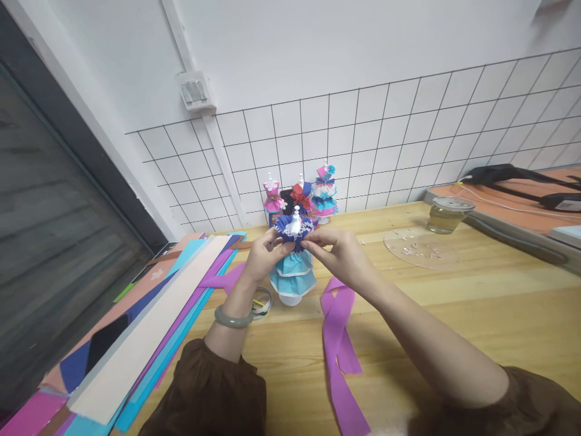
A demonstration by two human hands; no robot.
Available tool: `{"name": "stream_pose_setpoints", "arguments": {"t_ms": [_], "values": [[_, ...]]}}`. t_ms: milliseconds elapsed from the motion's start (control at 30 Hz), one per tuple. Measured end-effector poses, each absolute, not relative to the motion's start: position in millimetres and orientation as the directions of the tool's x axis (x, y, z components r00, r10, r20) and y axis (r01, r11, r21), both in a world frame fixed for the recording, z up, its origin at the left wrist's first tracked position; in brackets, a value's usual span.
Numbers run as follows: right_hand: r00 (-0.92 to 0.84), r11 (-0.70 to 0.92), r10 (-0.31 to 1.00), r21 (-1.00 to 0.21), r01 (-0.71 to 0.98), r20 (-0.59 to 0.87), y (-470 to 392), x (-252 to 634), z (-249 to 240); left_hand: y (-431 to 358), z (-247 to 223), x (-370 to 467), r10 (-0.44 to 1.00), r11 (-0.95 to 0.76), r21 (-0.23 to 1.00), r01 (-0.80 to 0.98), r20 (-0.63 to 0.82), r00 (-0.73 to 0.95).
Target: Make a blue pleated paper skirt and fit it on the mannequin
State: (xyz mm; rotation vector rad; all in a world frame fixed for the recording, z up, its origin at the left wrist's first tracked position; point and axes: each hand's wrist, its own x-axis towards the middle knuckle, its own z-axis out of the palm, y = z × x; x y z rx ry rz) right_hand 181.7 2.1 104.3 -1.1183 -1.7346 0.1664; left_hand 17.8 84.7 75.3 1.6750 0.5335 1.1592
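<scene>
A small white dress-form figure (295, 225) stands upright in front of me. Its tiered skirt (293, 275) is light blue with white edging. Around its upper body spreads a dark blue ruffle (285, 226) with a white patterned rim. My left hand (267, 251) pinches the ruffle's left side. From the right, my right hand (338, 248) pinches its underside near the waist between thumb and fingers. A purple paper strip (333, 339) lies in twisted folds below my right hand. Under my left wrist is a roll of tape (262, 303).
Several dressed figures (325, 188) stand behind, by the gridded wall. Coloured paper sheets (149, 321) are stacked at left with a dark phone (108, 342) on them. To the right are a clear plate (422, 249) with small bits, a lidded cup (447, 217) and an orange board (508, 194).
</scene>
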Motion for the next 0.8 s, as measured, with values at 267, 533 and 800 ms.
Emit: {"name": "stream_pose_setpoints", "arguments": {"t_ms": [267, 533, 800], "values": [[-0.077, 0.580, 0.708, -0.516, 0.630, 0.702, 4.6, 183.0, 101.2, 85.8, 72.8, 16.5, 0.758, -0.405, 0.897, -0.179, 0.439, 0.483], [-0.074, 0.598, 0.649, -0.447, 0.666, 0.757, 8.3, 183.2, 96.3, 83.9, 74.0, 15.0, 0.787, -0.361, 0.920, -0.151, 0.387, 0.480], [-0.077, 0.627, 0.612, -0.423, 0.655, 0.787, 10.2, 181.5, 95.2, 82.0, 75.8, 15.3, 0.756, -0.351, 0.920, -0.173, 0.387, 0.528]]}}
